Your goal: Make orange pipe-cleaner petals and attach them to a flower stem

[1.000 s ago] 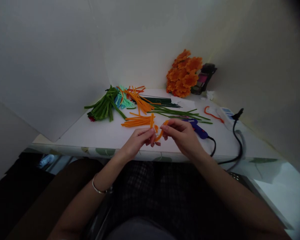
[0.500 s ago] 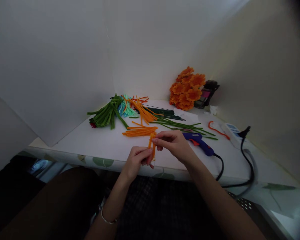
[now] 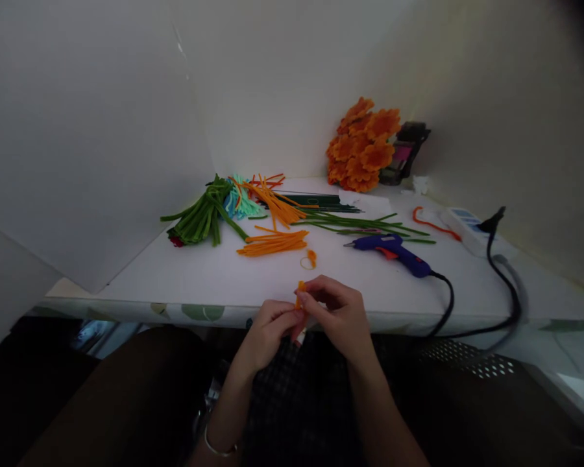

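In the head view, both my hands meet just over the table's front edge, around a short piece of orange pipe cleaner (image 3: 300, 295). My left hand (image 3: 272, 327) pinches its lower part between thumb and fingers. The fingertips of my right hand (image 3: 335, 311) press on its upper end, which sticks up a little. Much of the piece is hidden by the fingers. A small whitish bit (image 3: 301, 336) shows below the left fingertips; its kind is unclear. Beyond the hands, a small orange coil with a thin loop (image 3: 311, 259) lies on the white tabletop (image 3: 199, 272).
Bundles of orange pipe cleaners (image 3: 272, 243) and green pipe cleaners (image 3: 197, 217) lie behind. A blue glue gun (image 3: 394, 251) rests at right, its cord (image 3: 450, 298) hanging over the edge. Orange flowers (image 3: 363, 149) and a white power strip (image 3: 470, 227) stand farther back.
My hands have drawn back toward my body, and less of the orange pipe cleaner sticks out between them. The small orange coil and the glue gun's tip have come into sight.
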`<state>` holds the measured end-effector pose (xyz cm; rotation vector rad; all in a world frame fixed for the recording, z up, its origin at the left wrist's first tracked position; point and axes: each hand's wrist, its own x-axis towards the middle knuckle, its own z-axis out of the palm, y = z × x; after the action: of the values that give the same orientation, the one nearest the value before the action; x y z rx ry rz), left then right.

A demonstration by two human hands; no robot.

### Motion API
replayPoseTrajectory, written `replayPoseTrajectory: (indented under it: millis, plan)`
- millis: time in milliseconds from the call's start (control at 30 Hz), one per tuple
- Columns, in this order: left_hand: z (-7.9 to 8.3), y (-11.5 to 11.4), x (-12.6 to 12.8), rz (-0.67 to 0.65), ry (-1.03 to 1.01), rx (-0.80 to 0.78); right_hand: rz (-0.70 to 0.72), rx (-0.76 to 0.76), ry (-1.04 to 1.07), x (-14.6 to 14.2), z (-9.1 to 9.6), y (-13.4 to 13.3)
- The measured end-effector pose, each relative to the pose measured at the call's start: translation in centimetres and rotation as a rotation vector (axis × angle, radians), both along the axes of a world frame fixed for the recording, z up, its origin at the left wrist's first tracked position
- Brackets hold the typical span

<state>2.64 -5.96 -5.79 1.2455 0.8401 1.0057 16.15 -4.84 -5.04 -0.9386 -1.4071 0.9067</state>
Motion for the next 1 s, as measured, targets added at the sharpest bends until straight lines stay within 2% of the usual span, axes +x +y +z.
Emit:
replayPoseTrajectory:
  millis: [167,267,333,433,533,600,667,800,867,1000]
  plan:
    - [-1.7,-1.1,0.7,0.102,-0.218,-0.168,0.013,-0.083,0.064,1.3,-0.8,-0.1]
    - [-2.1,-1.4,1.3,0.025,-0.279,-0.295,0.025,-0.089,0.048,1.9,-0.7,0.4]
    - [-2.2,-1.3,1.9,0.026,-0.268,-0.351,0.024,-0.071,0.022,2.1,-0.6,0.8]
    - [-2.6,-1.0,2.7,0.032,-0.249,-0.381,0.017,-0.060,0.020,2.0,-0.7,1.1]
    - [-3.1,-0.8,3.2,-0.039,-0.260,-0.366,0.037,-0.083,0.037,1.9,-0.9,1.2]
    - [-3.4,-0.9,3.6,-0.033,-0.254,-0.341,0.067,-0.106,0.063,1.9,-1.1,1.1]
    - [-3.4,-1.1,3.8,0.047,-0.209,-0.273,0.083,-0.116,0.087,1.9,-1.1,1.0]
    - [-3.0,-1.7,4.0,0.221,0.059,0.070,-0.011,-0.037,0.042,1.9,-1.1,0.6]
    - [-2.8,-1.8,3.9,0.231,0.182,0.208,-0.078,0.019,-0.001,1.8,-1.2,0.2]
    - [-2.7,-2.0,3.6,0.216,0.317,0.328,-0.132,0.043,-0.031,1.5,-1.3,-0.5]
